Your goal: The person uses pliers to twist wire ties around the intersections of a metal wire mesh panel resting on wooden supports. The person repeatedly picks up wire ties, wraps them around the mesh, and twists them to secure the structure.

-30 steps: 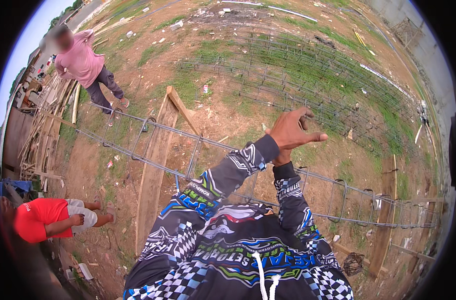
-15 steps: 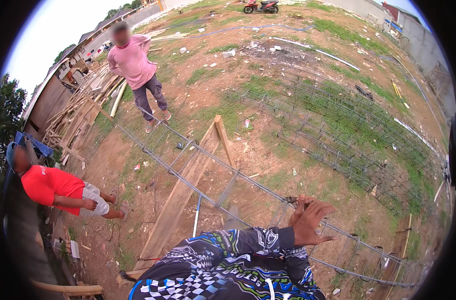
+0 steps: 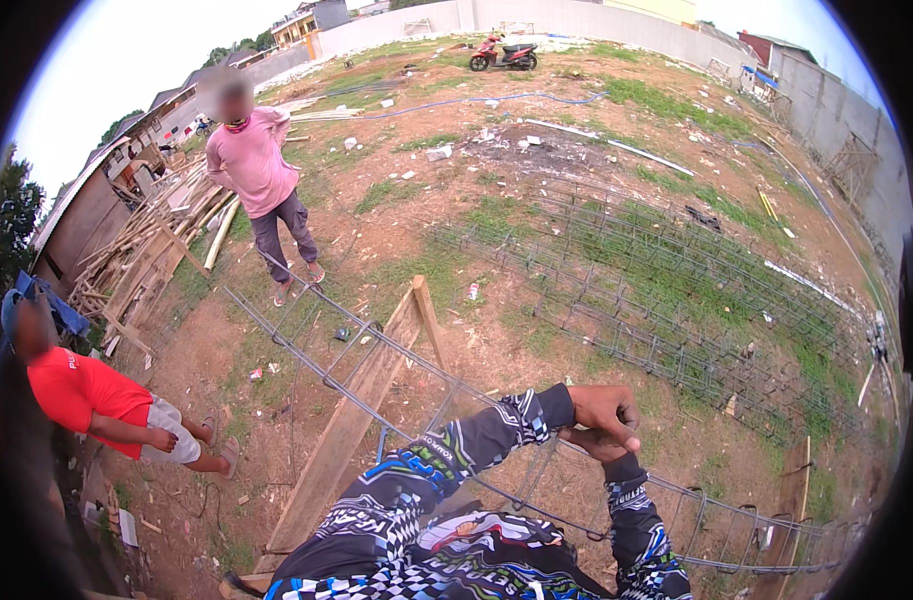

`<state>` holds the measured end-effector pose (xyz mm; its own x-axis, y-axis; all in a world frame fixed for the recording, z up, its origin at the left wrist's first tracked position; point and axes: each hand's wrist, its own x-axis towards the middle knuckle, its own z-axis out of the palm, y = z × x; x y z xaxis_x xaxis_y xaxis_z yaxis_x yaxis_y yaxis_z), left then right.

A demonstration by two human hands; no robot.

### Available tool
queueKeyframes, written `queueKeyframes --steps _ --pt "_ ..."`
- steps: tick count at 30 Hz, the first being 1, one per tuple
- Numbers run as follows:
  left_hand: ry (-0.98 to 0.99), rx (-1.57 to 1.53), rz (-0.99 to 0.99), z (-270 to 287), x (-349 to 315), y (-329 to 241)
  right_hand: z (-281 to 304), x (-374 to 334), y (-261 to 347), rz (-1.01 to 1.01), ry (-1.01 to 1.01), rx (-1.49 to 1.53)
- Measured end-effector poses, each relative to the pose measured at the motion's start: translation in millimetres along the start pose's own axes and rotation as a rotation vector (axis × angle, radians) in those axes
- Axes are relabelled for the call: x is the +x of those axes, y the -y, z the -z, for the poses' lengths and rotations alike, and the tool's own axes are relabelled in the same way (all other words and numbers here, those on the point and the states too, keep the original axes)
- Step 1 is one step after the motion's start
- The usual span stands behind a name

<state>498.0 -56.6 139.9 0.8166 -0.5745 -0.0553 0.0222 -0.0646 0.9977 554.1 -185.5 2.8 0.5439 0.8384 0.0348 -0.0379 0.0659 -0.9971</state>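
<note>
Right sleeve [image 3: 651,545] now shows well clear at approx 5 o'clock from the hands, vs mostly hidden behind the L sleeve [image 3: 476,437] ½ sec ago; L thumb & fingers, spread then, are now curled in. View also tips a bit.

L hand [image 3: 604,409] is on top, knuckles up, fingers bent & thumb close to them; can't tell if anything thin is pinched btwn. R hand [image 3: 588,440] is just under it at approx 6 o'clock, partly covered, so can't tell if its fingers are apart or clamped on anything.

Steel cage [image 3: 441,405] passes behind/below both hands in view, long axis approx 10 to 4 o'clock. L forearm comes in from approx 8 & cuts across that line; R forearm comes up from approx 5, also over it. R hand looks nearer the bars; touching or apart, can't tell.

Wood plank [image 3: 321,455] w/ a short brace [image 3: 428,318] is at approx 9-10 o'clock, cage crossing over it. More cages [image 3: 666,300] lie on grass at approx 1.

Co-worker in pink top [image 3: 256,165] stands at 10, nr the cage's far end; co-worker in red shirt [image 3: 86,390] at 9, well apart from it.
</note>
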Motion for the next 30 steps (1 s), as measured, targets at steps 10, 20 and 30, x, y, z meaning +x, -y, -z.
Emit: queueKeyframes --steps 10,20,30 --pt "-1.266 0.659 -0.271 -114 7 28 -68 -82 -41 0.104 -0.618 0.034" --pt "-1.389 0.664 -0.483 -127 2 44 -78 -81 -41 0.145 -0.722 0.056" --pt "-1.011 0.251 -0.142 -44 8 18 -55 -28 14 0.242 -0.533 -0.034"
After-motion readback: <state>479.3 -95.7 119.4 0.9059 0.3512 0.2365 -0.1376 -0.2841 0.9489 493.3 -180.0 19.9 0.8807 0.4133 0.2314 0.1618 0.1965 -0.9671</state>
